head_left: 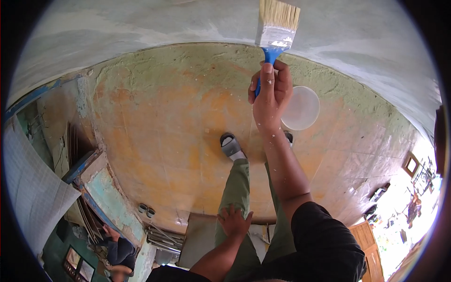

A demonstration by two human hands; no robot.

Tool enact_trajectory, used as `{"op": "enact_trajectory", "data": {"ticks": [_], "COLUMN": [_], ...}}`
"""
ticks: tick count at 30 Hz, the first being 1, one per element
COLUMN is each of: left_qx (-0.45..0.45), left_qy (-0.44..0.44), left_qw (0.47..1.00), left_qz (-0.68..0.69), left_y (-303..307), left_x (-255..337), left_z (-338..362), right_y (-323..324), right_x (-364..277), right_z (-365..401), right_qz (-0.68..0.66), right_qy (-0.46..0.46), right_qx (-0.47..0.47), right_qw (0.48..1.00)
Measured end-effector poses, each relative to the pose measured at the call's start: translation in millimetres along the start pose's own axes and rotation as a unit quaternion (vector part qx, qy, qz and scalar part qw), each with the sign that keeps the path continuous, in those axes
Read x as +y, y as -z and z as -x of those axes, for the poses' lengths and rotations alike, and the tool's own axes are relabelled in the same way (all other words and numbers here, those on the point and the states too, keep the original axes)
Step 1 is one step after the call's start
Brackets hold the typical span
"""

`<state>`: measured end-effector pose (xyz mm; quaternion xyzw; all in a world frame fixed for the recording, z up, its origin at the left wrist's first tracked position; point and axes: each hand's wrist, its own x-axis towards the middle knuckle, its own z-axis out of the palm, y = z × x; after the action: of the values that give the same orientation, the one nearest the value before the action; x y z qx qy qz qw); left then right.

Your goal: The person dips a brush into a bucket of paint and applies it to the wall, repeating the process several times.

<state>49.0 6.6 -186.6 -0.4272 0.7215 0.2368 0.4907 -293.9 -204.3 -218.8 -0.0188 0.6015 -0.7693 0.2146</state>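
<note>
Paintbrush held up before the grey wall in our right hand

Our right hand pinches the brush's blue handle between thumb and curled fingers, the pale bristles pointing up; we cannot tell whether they touch the wall. White smears mark the metal band, and small white specks dot our right forearm. Our left hand rests on the left trouser leg, fingers spread. Just beside the right hand, partly hidden behind it, we see a round whitish tub or lid on the worn orange-and-green floor. Our left foot wears a grey sandal. Well apart, toward the lower left, lies a pair of dark sandals, and past a low wall is another person, one hand lifted
</note>
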Motion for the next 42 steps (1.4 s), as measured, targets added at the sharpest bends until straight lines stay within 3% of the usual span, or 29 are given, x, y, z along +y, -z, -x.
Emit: {"op": "enact_trajectory", "data": {"ticks": [3,4,10,13,16,19,25,32,38,42], "left_qx": [-0.001,0.002,-0.010,-0.011,-0.003,0.001,0.009,0.007,-0.001,0.002], "left_qy": [-0.004,-0.006,-0.001,0.001,-0.002,-0.005,-0.011,-0.015,-0.017,-0.012], "left_qw": [1.000,1.000,1.000,1.000,1.000,1.000,1.000,1.000,1.000,1.000], "left_qz": [-0.002,0.001,0.012,0.013,0.010,0.010,0.000,-0.008,-0.017,-0.008], "left_y": [0.5,-0.9,4.6,0.8,-4.2,-4.5,2.9,4.1,-1.1,-11.2], "left_x": [2.4,2.2,2.7,2.4,0.6,-1.1,-1.9,2.5,4.8,6.6], "left_z": [1.6,1.4,-0.4,0.2,-0.3,0.3,-1.8,-1.1,3.5,5.6], "right_y": [-3.6,-2.7,11.6,23.3,34.7,39.4,2.3,-6.4,0.5,-6.2], "right_x": [37.4,52.7,119.2,134.3,151.4,145.2,14.2,-61.9,-74.4,-26.7], "right_z": [-16.5,-27.1,-65.3,-69.6,-86.9,-88.4,-50.9,-17.9,-5.4,-11.5], "right_qz": [0.072,0.090,0.111,0.013,-0.007,-0.007,-0.062,-0.109,-0.105,-0.032], "right_qy": [0.090,0.083,-0.078,-0.275,-0.367,-0.409,-0.285,-0.149,0.017,-0.037], "right_qx": [-0.026,-0.016,0.011,0.038,0.093,0.049,-0.019,-0.035,-0.002,-0.025], "right_qw": [0.993,0.992,0.991,0.961,0.925,0.911,0.956,0.982,0.994,0.998]}}
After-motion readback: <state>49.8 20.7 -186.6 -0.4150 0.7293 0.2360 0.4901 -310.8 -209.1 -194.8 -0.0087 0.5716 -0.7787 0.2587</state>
